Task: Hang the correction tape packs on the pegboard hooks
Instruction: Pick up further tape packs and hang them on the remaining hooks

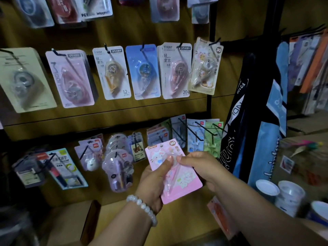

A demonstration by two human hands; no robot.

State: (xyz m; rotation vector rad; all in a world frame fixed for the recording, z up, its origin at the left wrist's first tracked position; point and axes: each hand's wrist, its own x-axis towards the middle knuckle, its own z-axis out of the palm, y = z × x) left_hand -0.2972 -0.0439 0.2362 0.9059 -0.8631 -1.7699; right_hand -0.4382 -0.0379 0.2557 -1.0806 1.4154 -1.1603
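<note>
A pink correction tape pack [184,183] with a cartoon cat print is held low in front of the pegboard [138,31]. My left hand [154,181], with a bead bracelet on the wrist, grips its left edge, thumb on the clear blister. My right hand [204,166] pinches the pack's right side, fingertips on the blister. Several other tape packs hang on the middle row of hooks, among them a blue pack [142,71] and a cream cartoon pack [205,68] on the far-right hook [213,42].
A lower row holds more hung stationery, such as a green pack [212,137] and a lilac blister pack [118,167]. Dark and blue bags [252,110] hang to the right. White cups [289,194] stand at lower right. A cardboard box [92,221] sits below.
</note>
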